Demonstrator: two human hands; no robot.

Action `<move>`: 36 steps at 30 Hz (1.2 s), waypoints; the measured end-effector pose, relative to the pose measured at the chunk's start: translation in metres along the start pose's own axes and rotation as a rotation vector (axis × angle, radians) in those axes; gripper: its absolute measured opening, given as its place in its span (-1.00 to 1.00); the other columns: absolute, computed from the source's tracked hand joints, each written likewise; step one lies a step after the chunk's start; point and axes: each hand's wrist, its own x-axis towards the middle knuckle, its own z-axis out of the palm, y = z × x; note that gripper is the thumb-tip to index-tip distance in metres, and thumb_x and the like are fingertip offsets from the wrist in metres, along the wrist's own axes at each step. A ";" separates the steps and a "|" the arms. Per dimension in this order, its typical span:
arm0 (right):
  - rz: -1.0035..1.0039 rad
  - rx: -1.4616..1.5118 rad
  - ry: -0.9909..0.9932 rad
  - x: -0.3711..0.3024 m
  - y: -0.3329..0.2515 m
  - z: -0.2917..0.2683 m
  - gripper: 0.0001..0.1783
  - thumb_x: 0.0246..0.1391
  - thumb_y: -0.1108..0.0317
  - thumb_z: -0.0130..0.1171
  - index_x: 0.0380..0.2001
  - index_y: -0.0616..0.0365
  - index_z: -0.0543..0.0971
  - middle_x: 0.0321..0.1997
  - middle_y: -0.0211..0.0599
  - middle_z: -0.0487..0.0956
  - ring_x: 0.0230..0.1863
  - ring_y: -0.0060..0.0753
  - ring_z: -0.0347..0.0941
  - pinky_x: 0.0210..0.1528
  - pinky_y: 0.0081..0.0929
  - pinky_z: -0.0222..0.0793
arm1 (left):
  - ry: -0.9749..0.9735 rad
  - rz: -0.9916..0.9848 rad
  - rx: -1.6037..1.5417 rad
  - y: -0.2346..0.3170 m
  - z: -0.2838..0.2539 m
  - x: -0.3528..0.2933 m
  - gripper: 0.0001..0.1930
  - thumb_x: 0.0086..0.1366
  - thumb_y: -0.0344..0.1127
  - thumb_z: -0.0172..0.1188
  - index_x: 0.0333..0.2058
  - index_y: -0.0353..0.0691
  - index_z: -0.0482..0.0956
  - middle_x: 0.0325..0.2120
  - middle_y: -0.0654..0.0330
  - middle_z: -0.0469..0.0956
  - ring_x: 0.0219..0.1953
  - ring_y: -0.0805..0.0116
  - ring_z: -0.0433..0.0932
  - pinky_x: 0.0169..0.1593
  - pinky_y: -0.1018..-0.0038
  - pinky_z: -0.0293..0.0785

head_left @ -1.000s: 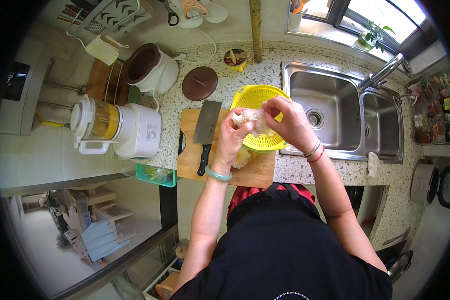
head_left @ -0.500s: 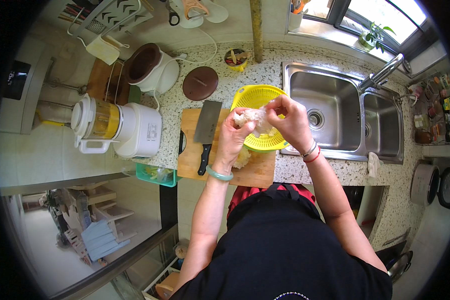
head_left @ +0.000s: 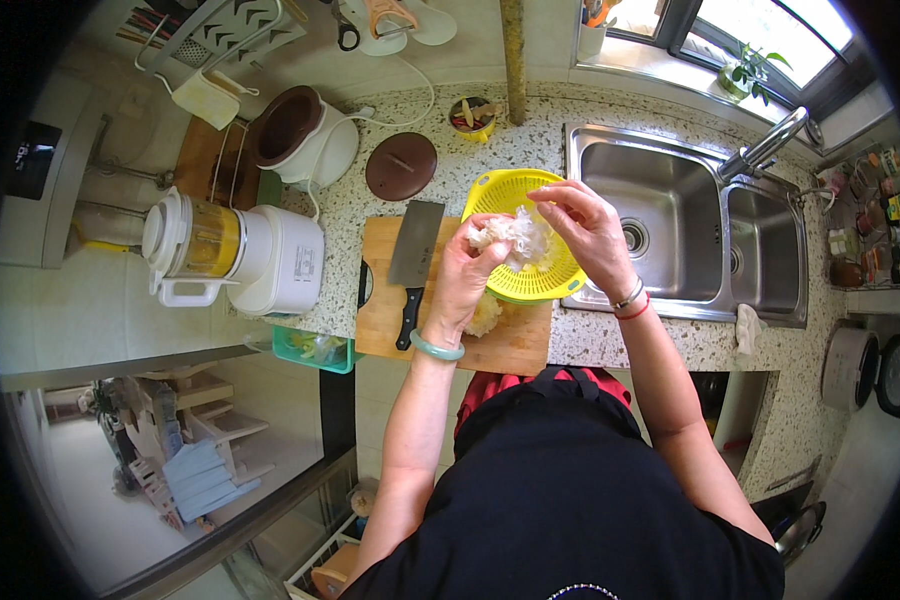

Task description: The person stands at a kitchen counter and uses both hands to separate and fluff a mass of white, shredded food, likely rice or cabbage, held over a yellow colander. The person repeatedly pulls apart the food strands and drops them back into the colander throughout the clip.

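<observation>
My left hand [head_left: 464, 262] grips a ragged white clump of snow fungus [head_left: 492, 233] above the near left side of a yellow colander [head_left: 505, 188]. Close by on the right, my right hand [head_left: 588, 228] hovers over the colander's right rim with fingers bent and slightly apart; no held piece shows in it. Loose whitish pieces lie inside the colander, partly covered by my hands. On the wooden cutting board [head_left: 380, 335] rests a cleaver [head_left: 417, 245] with a black handle, left of my left hand. A yellowish frilly clump [head_left: 484, 316] sits on the board by my left wrist.
A double steel sink [head_left: 650, 180] with a faucet [head_left: 765, 150] is at the right. Toward the left stand a white blender [head_left: 275, 262] and a white cooker [head_left: 315, 145]; its brown lid [head_left: 401, 167] lies apart. A small yellow bowl [head_left: 473, 120] is behind the colander.
My right hand has drawn away from the snow fungus, slightly to the right, and its fingers have loosened. More white pieces show in the colander. My left hand still holds its clump.
</observation>
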 end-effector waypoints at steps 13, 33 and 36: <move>-0.066 -0.017 -0.029 0.001 0.001 -0.001 -0.85 0.13 0.44 0.18 -0.23 0.21 0.62 -0.29 -0.30 0.54 -0.32 -0.50 0.49 -0.24 -0.58 0.41 | 0.031 0.019 0.031 -0.002 -0.003 0.002 -0.64 0.21 -0.29 0.30 -0.07 -0.27 0.45 -0.21 0.26 0.55 -0.18 0.53 0.53 -0.03 0.56 0.48; -0.226 -0.358 -0.084 0.002 -0.006 0.007 -0.88 -0.05 0.54 0.23 -0.38 0.26 0.53 -0.42 -0.21 0.58 -0.46 -0.31 0.58 -0.35 -0.48 0.51 | 0.060 0.071 0.203 -0.002 -0.003 0.004 -0.71 0.22 -0.34 0.30 -0.12 -0.27 0.50 -0.26 0.31 0.56 -0.24 0.61 0.49 -0.11 0.60 0.46; -0.173 -0.296 -0.055 0.001 -0.008 0.009 -0.89 -0.06 0.56 0.21 -0.39 0.26 0.53 -0.46 -0.20 0.60 -0.45 -0.38 0.59 -0.34 -0.53 0.51 | 0.044 0.077 0.194 -0.002 -0.004 0.004 -0.69 0.21 -0.34 0.30 -0.11 -0.28 0.49 -0.26 0.31 0.56 -0.24 0.60 0.49 -0.10 0.59 0.47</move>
